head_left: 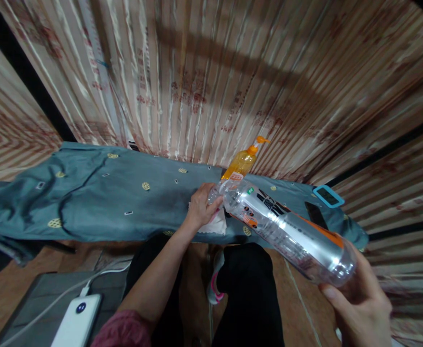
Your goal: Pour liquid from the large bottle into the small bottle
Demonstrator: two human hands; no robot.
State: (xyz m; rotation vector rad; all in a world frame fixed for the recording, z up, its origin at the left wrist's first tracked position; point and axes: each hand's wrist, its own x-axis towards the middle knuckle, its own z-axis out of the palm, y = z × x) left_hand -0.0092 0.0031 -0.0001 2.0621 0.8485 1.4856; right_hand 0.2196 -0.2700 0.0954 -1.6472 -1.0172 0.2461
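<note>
Head: bottle (pixel 287 229), teal cloth (pixel 99 202) (floor (pixel 294 313) below)

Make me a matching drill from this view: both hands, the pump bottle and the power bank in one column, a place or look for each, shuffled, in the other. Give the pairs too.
Things:
1. left hand
2. pump bottle
3. right hand
4. power bank

Places and looks:
A. at the base of the big clear bottle
B. white, with a cable plugged in
C. at the neck of the big clear bottle
D. amber, orange-topped

Pairs: 1-C, 2-D, 3-A, 4-B
</note>
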